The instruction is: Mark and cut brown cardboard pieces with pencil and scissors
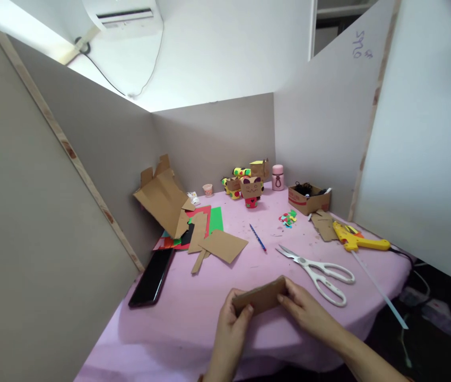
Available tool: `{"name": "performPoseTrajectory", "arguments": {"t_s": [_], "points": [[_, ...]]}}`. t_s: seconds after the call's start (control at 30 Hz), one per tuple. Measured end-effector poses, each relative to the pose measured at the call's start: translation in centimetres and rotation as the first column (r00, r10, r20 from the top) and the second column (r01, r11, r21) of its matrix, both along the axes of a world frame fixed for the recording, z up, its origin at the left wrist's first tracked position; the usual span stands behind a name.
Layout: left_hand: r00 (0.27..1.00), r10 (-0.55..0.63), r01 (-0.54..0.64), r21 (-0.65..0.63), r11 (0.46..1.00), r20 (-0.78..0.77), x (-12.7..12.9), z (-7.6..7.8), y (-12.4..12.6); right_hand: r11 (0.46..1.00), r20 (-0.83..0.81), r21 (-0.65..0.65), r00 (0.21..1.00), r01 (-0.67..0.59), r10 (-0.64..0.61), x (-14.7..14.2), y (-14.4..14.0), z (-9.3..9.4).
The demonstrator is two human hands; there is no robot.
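A small rectangular cardboard piece point(260, 298) is held up near the front edge of the table, its long side running left to right. My left hand point(235, 317) grips its left end, thumb on the near face. At the right end my right hand point(295, 301) pinches it, thumb in front and fingers behind. White-handled scissors point(309, 265) lie just beyond my right hand with the blades slightly apart. Farther back is a blue pencil point(258, 237). Flat cardboard pieces point(224, 246) rest left of the pencil.
A black phone point(152, 278) lies at the left edge. A yellow glue gun point(358, 240) with a long glue stick is at right. Behind stand cardboard animal figures point(251, 191), a pink bottle point(277, 178) and a small box point(309, 199). A large cardboard sheet point(164, 193) leans left, near paper scraps point(288, 218).
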State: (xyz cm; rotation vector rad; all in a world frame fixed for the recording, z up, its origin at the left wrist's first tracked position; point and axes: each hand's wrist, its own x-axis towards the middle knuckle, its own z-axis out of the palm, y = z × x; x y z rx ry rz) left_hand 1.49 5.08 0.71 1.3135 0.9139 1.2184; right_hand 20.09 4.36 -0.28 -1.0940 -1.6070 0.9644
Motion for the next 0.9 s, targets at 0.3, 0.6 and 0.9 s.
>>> {"name": "performPoseTrajectory", "arguments": {"t_s": [0.3, 0.6, 0.9], "points": [[1.0, 0.014, -0.014, 0.011, 1.0, -0.018, 0.2, -1.0, 0.5, 0.996, 0.048, 0.019, 0.995, 0.091, -0.092, 0.1, 0.0, -0.1], [0.997, -0.045, 0.051, -0.086, 0.995, 0.065, -0.5, -0.9, 1.4, 1.0, 0.018, 0.017, 1.0, 0.004, -0.004, 0.5, 0.3, 0.0], [0.953, 0.057, 0.046, -0.329, 0.943, 0.299, 1.3, -0.9, -1.1, 0.997, 0.034, -0.02, 0.997, -0.069, 0.07, -0.2, -0.8, 1.7]]}}
